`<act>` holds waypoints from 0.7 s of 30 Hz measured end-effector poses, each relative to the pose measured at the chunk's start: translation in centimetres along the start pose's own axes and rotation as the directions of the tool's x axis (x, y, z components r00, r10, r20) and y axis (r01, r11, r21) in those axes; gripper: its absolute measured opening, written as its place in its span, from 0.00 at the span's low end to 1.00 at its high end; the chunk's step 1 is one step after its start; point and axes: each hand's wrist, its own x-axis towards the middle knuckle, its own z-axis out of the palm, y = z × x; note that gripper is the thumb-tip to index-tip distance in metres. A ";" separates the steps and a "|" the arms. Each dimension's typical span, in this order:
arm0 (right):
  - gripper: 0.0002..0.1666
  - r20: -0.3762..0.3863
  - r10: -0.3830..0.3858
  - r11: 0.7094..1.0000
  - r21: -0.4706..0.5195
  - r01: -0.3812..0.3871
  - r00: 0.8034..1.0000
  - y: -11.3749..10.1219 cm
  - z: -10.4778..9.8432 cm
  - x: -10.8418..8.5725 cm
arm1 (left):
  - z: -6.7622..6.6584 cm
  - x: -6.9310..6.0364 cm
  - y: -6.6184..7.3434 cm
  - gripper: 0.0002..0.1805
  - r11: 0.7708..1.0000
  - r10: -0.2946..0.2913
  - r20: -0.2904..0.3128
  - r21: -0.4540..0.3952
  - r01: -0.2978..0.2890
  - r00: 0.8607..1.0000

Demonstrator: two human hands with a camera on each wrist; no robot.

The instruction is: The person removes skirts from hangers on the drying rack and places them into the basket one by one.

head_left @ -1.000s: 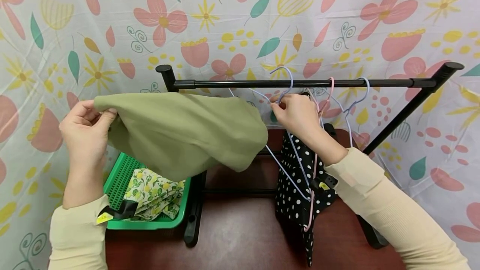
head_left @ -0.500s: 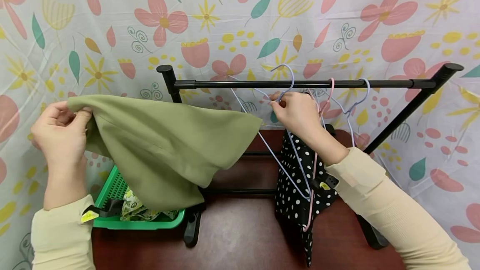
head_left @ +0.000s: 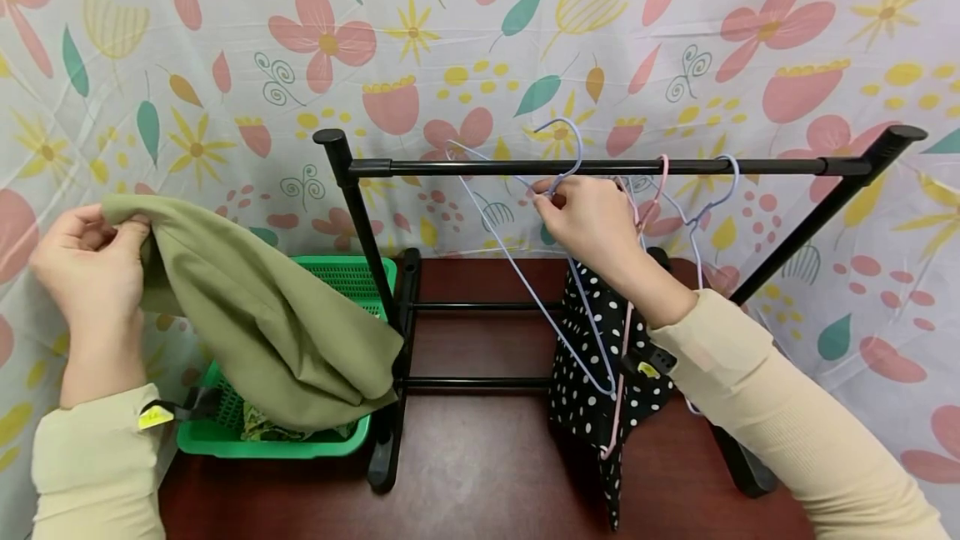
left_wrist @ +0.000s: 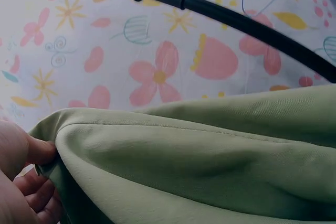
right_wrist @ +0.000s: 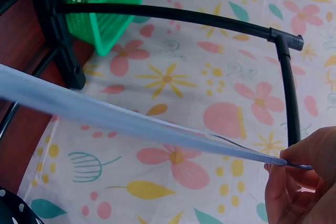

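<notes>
My left hand (head_left: 90, 265) pinches one edge of an olive-green cloth (head_left: 277, 315) between thumb and fingers. The cloth hangs slantwise over the basket; a stitched seam shows in the left wrist view, but its garment kind is unclear. In the right wrist view, the fingertips of my right hand (right_wrist: 310, 177) pinch a bluish clothes hanger (right_wrist: 131, 121) by its neck. Its hook (head_left: 578, 148) rises in front of the black rail (head_left: 480, 167), and its bare triangular frame hangs tilted below. Cloth and hanger are apart.
A green basket (head_left: 225, 447) with lemon-print fabric (head_left: 262, 427) stands left of the rack's foot. Right of my hanger, a black polka-dot cloth (head_left: 581, 423) hangs beside a pink hanger (head_left: 663, 169). Another blue hanger (head_left: 732, 173) is farther right. The rack stands on a dark red table (head_left: 465, 457).
My left hand has moved left and slightly down, drawing the cloth away from the bluish hanger and over the basket. The right hand has shifted slightly up and left with the hanger.
</notes>
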 end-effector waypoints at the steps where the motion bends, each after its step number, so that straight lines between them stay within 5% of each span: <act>1: 0.26 -0.001 -0.003 1.000 0.000 0.003 1.000 -0.1 -0.1 0.0 | -0.1 0.2 -0.1 0.08 1.000 -0.004 -0.005 0.013 0.004 1.000; 13: 0.26 -0.001 -0.036 0.999 0.040 0.037 0.999 -0.9 -1.3 0.0 | 0.2 1.8 -0.6 0.09 0.995 -0.006 -0.039 0.103 0.010 0.999; 19: 0.24 0.024 -0.052 0.996 0.071 0.050 0.998 -1.3 -2.3 -0.3 | 1.0 2.5 -0.7 0.08 0.962 -0.057 -0.085 0.261 0.077 0.995; 21: 0.23 0.033 -0.066 0.995 0.080 0.064 0.997 -1.4 -2.6 -0.5 | 1.4 2.8 -0.7 0.08 0.968 -0.065 -0.095 0.235 0.086 0.993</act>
